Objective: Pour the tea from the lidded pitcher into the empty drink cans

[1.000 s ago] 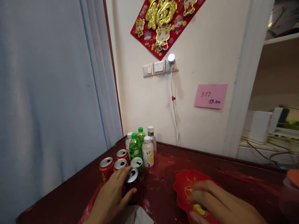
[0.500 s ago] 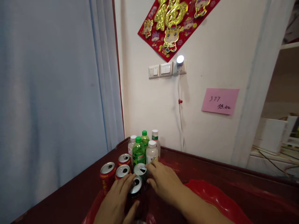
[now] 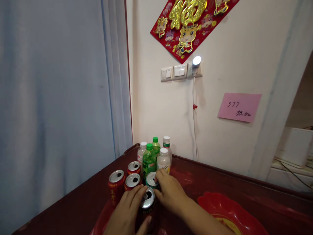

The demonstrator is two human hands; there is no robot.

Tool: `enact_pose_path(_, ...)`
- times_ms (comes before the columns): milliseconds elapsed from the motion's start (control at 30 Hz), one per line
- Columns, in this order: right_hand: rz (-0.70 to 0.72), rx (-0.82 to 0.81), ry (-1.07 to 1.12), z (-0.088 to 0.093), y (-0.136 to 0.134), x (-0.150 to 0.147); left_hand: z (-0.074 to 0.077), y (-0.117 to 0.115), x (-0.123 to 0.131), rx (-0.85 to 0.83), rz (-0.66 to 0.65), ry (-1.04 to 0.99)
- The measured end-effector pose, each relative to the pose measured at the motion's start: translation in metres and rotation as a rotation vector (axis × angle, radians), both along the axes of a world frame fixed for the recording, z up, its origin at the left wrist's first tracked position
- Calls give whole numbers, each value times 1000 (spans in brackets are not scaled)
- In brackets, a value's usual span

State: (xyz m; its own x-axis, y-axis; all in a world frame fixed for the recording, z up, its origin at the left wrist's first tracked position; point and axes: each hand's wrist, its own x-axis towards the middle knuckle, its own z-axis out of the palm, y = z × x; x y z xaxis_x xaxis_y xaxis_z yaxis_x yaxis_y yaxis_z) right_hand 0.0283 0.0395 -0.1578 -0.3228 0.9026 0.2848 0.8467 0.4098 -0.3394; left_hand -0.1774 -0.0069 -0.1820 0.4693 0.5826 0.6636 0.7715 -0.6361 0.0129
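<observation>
Several opened drink cans stand in a cluster on the dark red table (image 3: 73,209). My left hand (image 3: 129,212) wraps around the nearest dark can (image 3: 147,200), fingers over its silver top. My right hand (image 3: 170,192) reaches in from the right and rests its fingers on the green can (image 3: 151,179) just behind it. Three red cans (image 3: 116,184) stand to the left of these. Behind them stand small bottles: two green-capped green bottles (image 3: 148,160) and white-capped pale bottles (image 3: 163,159).
A red scalloped plate (image 3: 227,212) lies at the lower right on red plastic sheeting. A white wall with light switches (image 3: 179,70), a plugged-in night light (image 3: 196,61) with a hanging cord, and a pink note (image 3: 239,107) stands behind. A pale curtain (image 3: 61,91) hangs at left.
My right hand left the red plate and moved left to the green can. My left hand stays on the dark can. The view shifted left, so everything sits further right in frame.
</observation>
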Motion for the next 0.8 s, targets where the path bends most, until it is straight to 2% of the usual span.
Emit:
enact_pose_path(100, -13, 39, 65, 1, -1, 2, -5, 3, -1, 3, -28, -40)
enact_pose_path(200, -25, 85, 133, 11, -11, 14, -2, 2, -1, -29, -49, -67)
enact_pose_path(267, -22, 117, 177, 23, -25, 30, 6, -1, 1, -77, -68, -62)
enact_pose_path(367, -30, 163, 229, 42, -53, 62, 27, -1, 10, -164, -113, -57)
enact_pose_path(500, -117, 197, 256, 61, -91, 115, 49, 16, 30, -274, -143, -15)
enact_pose_path(567, -185, 189, 250, 61, -105, 139, 51, 32, 37, -294, -134, 8)
enact_pose_path(633, -253, 159, 238, 55, -117, 157, 47, 49, 41, -287, -110, 34)
enact_pose_path(800, -387, 41, 221, 24, -128, 177, 30, 77, 41, -217, -67, 87)
